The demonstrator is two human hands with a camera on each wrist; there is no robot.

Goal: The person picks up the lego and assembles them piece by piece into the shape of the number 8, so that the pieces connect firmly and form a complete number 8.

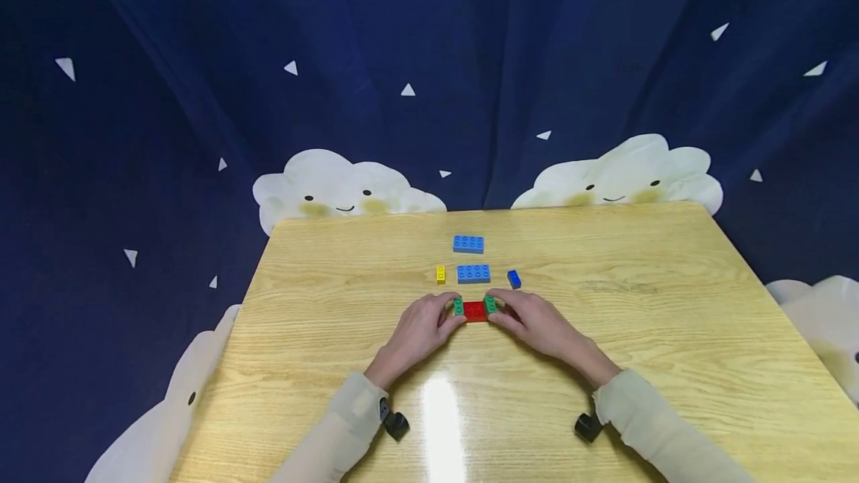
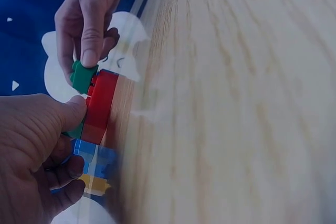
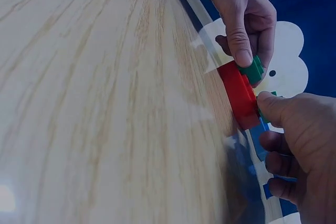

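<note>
A red brick (image 1: 475,311) lies on the table between both hands, its studs upward. My left hand (image 1: 421,325) pinches a small green brick (image 1: 458,306) between thumb and fingers, at the red brick's left end. Seen from the right wrist, that green brick (image 3: 253,71) sits right at the red brick's studded top. With thumb and fingers, my right hand (image 1: 542,323) pinches a second green brick (image 1: 490,305) over the right end. In the left wrist view this green brick (image 2: 83,77) looks slightly tilted, with red studs showing beside it.
Beyond the hands lie a small yellow brick (image 1: 441,275), a light blue brick (image 1: 473,273) and a small dark blue brick (image 1: 514,279). Another light blue brick (image 1: 468,244) is farther back. A dark blue curtain (image 1: 456,58) hangs behind the wooden table (image 1: 322,274).
</note>
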